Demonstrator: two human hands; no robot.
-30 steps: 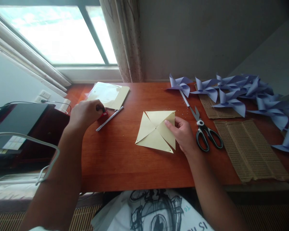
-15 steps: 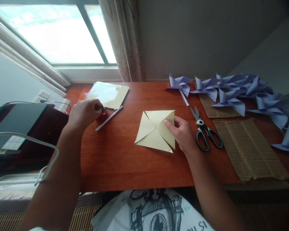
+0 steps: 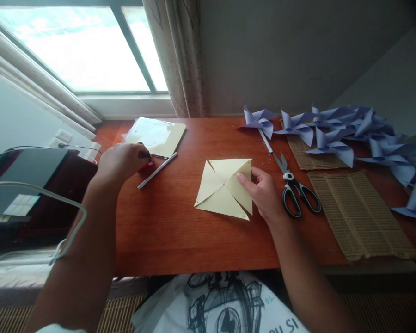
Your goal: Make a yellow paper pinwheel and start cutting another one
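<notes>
Two hands at work on the red-brown wooden table [image 3: 180, 231], each on a different thing. Left hand [image 3: 123, 159] is out at the far left of the table, fingers curled together around a small red object [image 3: 147, 164]; only a sliver of red shows past the fingertips, so what the object is cannot be told. Touching or just beside it lies a thin grey-white paper stick [image 3: 157, 170], long axis running diagonally, near end toward the left, far end up and to the right. Beyond the stick, a flat clear packet of cream paper sheets [image 3: 157, 135].

Right hand [image 3: 261, 192] rests on the right edge of the pale yellow square paper with diagonal cuts [image 3: 223, 189], lying flat at table centre. Fingers loosely bent, thumb tip pressed onto the right-hand flap, pinning it; nothing gripped. The paper lies to the right of the left hand and well apart from it; the right hand is the nearer of the two, already in contact.

Black-handled scissors [image 3: 294, 189] lie just right of the right hand, blades pointing away. Further right: brown corrugated cardboard pieces [image 3: 360, 212] and a row of finished lilac paper pinwheels [image 3: 336, 132].
</notes>
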